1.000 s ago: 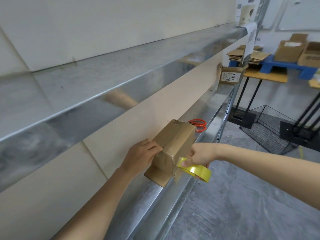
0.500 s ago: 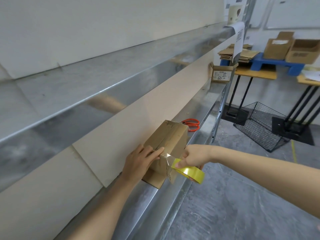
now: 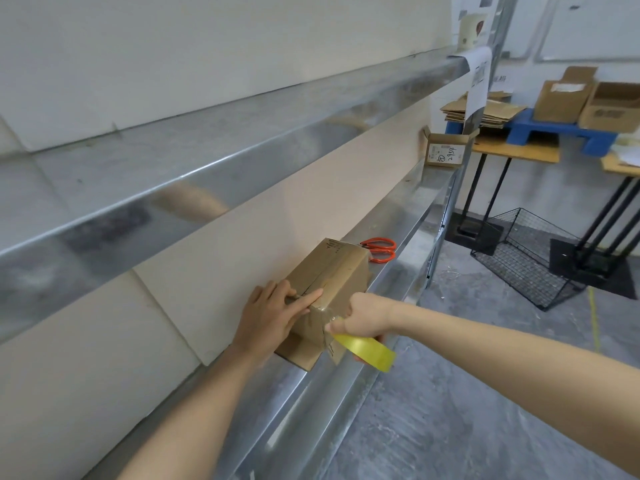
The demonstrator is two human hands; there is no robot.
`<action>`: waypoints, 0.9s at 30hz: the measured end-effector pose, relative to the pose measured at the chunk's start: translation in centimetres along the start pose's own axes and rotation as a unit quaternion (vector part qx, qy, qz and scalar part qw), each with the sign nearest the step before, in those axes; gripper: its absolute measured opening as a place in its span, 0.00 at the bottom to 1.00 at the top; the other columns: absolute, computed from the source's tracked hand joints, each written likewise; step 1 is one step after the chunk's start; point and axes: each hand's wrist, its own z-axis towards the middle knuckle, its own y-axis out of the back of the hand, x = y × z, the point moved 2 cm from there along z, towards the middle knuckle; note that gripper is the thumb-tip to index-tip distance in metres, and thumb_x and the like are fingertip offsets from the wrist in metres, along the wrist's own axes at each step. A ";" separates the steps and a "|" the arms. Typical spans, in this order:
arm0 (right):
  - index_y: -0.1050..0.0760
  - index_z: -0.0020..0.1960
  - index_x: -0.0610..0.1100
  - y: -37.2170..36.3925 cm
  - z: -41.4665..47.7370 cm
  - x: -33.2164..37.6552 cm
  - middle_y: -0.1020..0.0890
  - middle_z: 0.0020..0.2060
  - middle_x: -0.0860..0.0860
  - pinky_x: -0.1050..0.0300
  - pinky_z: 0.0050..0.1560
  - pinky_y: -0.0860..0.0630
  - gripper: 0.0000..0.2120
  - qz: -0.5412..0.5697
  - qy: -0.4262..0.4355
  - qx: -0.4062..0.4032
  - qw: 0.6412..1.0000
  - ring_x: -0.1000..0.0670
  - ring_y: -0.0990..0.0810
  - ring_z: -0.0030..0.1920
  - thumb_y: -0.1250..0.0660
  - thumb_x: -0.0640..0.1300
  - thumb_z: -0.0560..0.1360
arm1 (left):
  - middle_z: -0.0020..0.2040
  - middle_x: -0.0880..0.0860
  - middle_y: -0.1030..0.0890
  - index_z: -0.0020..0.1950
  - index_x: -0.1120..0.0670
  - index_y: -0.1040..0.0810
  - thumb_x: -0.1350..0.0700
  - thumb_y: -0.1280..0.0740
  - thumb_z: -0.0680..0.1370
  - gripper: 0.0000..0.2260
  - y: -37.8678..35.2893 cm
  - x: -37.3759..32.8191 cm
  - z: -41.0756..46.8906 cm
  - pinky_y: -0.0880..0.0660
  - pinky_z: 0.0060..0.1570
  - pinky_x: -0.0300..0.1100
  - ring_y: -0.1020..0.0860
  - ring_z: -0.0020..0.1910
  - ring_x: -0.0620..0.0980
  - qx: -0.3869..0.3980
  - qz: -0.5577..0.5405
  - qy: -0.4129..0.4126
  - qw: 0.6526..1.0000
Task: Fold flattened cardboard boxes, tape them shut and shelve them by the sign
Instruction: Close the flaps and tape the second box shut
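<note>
— Head view, from the grips outward: what is each doing?

— Left grip (image 3: 273, 315) lies flat on top of the box (image 3: 332, 271), fingers straight, forefinger pressed along the centre seam. Right grip (image 3: 360, 318) is curled round the tape roll (image 3: 372, 351), just beside the box's near end. A clear strip runs from the roll onto that end.

— Where does the box sit?

— On the steel shelf (image 3: 408, 233), back against the wall panel, close to the front edge. Orange scissors (image 3: 379, 249) lie just behind it.

— How will it handle?

— I'd judge it light and probably empty, so it will slide if the tape tugs. That flat hand on top is what pins it. The corners and edges should be stiff, while the panels and flaps would give under a hard squeeze. To lift it, I'd span the two long sides near the corners and keep off the seam. The tape looks thin and clingy, so it is best kept taut. A flap at the near lower end looks loose.

— Any writing?

— Dark marks on the box's far top corner, too small to read. A small carton (image 3: 445, 154) at the shelf's far end has a white label with "2954" handwritten. A paper sign (image 3: 479, 77) hangs from the upper shelf, but its print is unreadable. The labels on the boxes by the blue pallet are blurred.
</note>
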 end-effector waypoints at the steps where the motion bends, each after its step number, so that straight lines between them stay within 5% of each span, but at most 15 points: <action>1: 0.32 0.34 0.42 0.0 -0.1 -0.1 0.23 0.38 0.44 0.58 0.36 0.29 0.25 0.002 0.002 0.004 1.000 0.42 0.20 0.40 0.38 0.62 0.76 | 0.43 0.49 0.25 0.66 0.39 0.25 0.48 0.42 0.82 0.14 0.0 -0.1 0.0 0.32 0.41 0.43 0.28 0.41 0.50 0.005 -0.001 0.007 1.000; 4: 0.26 0.45 0.39 0.2 -0.4 -0.9 0.22 0.42 0.44 0.58 0.40 0.28 0.24 0.001 0.017 0.013 1.000 0.43 0.20 0.44 0.38 0.62 0.77 | 0.43 0.48 0.24 0.65 0.40 0.24 0.48 0.42 0.81 0.14 0.4 -0.4 0.1 0.35 0.41 0.42 0.30 0.42 0.49 0.022 -0.009 0.035 0.999; 7: 0.27 0.52 0.38 0.4 -0.4 -1.8 0.23 0.38 0.46 0.58 0.33 0.28 0.25 0.040 0.050 0.037 0.997 0.46 0.22 0.37 0.37 0.62 0.77 | 0.46 0.47 0.23 0.65 0.41 0.24 0.44 0.52 0.83 0.20 0.8 -1.0 -0.2 0.35 0.44 0.40 0.29 0.45 0.48 0.052 -0.006 0.075 0.996; 11: 0.29 0.37 0.41 1.5 0.5 -2.4 0.24 0.20 0.54 0.66 0.24 0.28 0.20 0.092 0.106 0.099 0.985 0.55 0.23 0.24 0.34 0.57 0.77 | 0.53 0.49 0.20 0.70 0.45 0.28 0.44 0.48 0.81 0.19 1.6 -2.0 0.0 0.31 0.53 0.42 0.25 0.52 0.51 0.078 -0.030 0.213 0.973; 15: 0.26 0.40 0.41 2.6 1.0 -2.2 0.21 0.24 0.54 0.66 0.27 0.27 0.14 0.061 0.158 0.150 0.974 0.57 0.22 0.26 0.32 0.52 0.76 | 0.63 0.52 0.24 0.65 0.53 0.23 0.56 0.41 0.80 0.15 2.8 -4.6 -0.1 0.30 0.61 0.42 0.27 0.60 0.50 0.003 -0.070 0.400 0.914; 17: 0.26 0.48 0.39 2.7 1.0 -2.3 0.19 0.31 0.51 0.62 0.31 0.23 0.11 0.073 0.171 0.177 0.967 0.55 0.20 0.28 0.33 0.48 0.76 | 0.59 0.54 0.23 0.60 0.55 0.22 0.59 0.39 0.81 0.11 3.4 -7.0 -0.9 0.29 0.57 0.43 0.25 0.57 0.52 -0.047 -0.072 0.520 0.850; 20: 0.29 0.56 0.37 2.5 0.6 -2.7 0.20 0.38 0.46 0.60 0.34 0.21 0.12 0.097 0.179 0.210 0.956 0.53 0.18 0.31 0.35 0.42 0.77 | 0.47 0.52 0.20 0.48 0.54 0.22 0.48 0.37 0.80 0.10 3.6 -12.0 -2.4 0.29 0.46 0.42 0.22 0.50 0.54 -0.039 -0.138 0.693 0.706; 22: 0.32 0.59 0.37 2.3 0.6 -2.9 0.21 0.43 0.44 0.56 0.40 0.20 0.14 0.104 0.183 0.217 0.953 0.49 0.18 0.39 0.35 0.41 0.75 | 0.47 0.51 0.19 0.46 0.52 0.23 0.39 0.37 0.77 0.16 3.0 -15.3 -2.2 0.29 0.47 0.40 0.22 0.51 0.51 -0.001 -0.259 0.733 0.629; 24: 0.31 0.61 0.34 2.2 0.8 -3.2 0.21 0.47 0.41 0.51 0.50 0.19 0.19 0.115 0.183 0.228 0.949 0.45 0.17 0.48 0.34 0.40 0.73 | 0.55 0.48 0.20 0.55 0.49 0.22 0.32 0.35 0.72 0.24 1.9 -17.9 -1.3 0.28 0.54 0.43 0.24 0.57 0.46 -0.021 -0.409 0.739 0.535; 27: 0.25 0.53 0.33 2.3 0.8 -3.2 0.20 0.40 0.41 0.47 0.56 0.20 0.10 0.139 0.190 0.248 0.940 0.45 0.17 0.44 0.35 0.37 0.73 | 0.59 0.48 0.20 0.60 0.49 0.22 0.32 0.27 0.61 0.34 0.6 -19.6 0.1 0.24 0.55 0.50 0.25 0.62 0.43 -0.114 -0.516 0.715 0.457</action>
